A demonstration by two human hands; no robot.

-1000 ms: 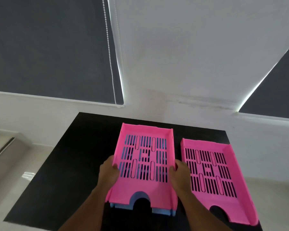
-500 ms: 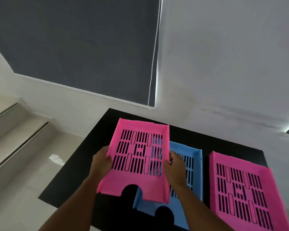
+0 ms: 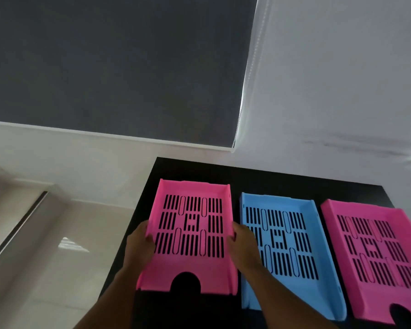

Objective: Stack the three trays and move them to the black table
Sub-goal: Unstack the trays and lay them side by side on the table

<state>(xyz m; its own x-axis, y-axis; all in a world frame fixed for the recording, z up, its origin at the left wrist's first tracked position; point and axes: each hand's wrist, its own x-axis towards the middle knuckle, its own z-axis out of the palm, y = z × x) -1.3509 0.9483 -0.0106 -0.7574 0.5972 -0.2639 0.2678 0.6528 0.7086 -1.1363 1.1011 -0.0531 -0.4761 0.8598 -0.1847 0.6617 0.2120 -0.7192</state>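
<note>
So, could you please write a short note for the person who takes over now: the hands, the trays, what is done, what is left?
Left hand and right hand grip the two long sides of the left pink tray, at the left end of the black table.
The blue tray lies in the middle, the right pink tray at the right; both are free.
Done: all three trays are at the black table.
Left: nothing is stacked now; the three lie side by side and must be stacked.

No text, label, brand, number or sign can be read anywhere here.
</note>
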